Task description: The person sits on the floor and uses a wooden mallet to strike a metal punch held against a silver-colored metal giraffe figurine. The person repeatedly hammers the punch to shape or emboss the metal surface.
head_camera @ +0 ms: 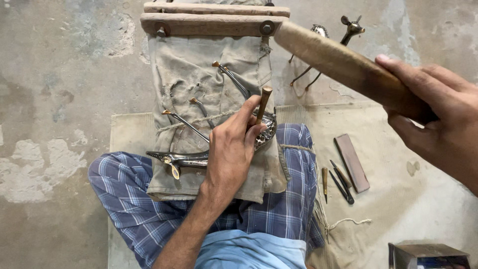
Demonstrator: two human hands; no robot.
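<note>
Left hand (231, 149): gripping a short chisel (263, 104) upright, its tip pressing on the metal deer figure (199, 158).
Right hand (438, 112): clasping a wooden mallet (338, 62), which is hanging raised and tilted above the work.
Deer figure: lying on its side across a worn cloth (199, 74), legs pointing up the cloth.
Cloth: draping from a wooden frame (209, 22) down over the person's lap in blue checked fabric (129, 199).
Mat (398, 199): carrying a flat sharpening stone (351, 162) and a few small punches (338, 182) just beside it.
Floor (59, 99): two more deer figures (328, 50) standing beyond the mat.
Bottom right: a metal box (428, 255) showing partly.
</note>
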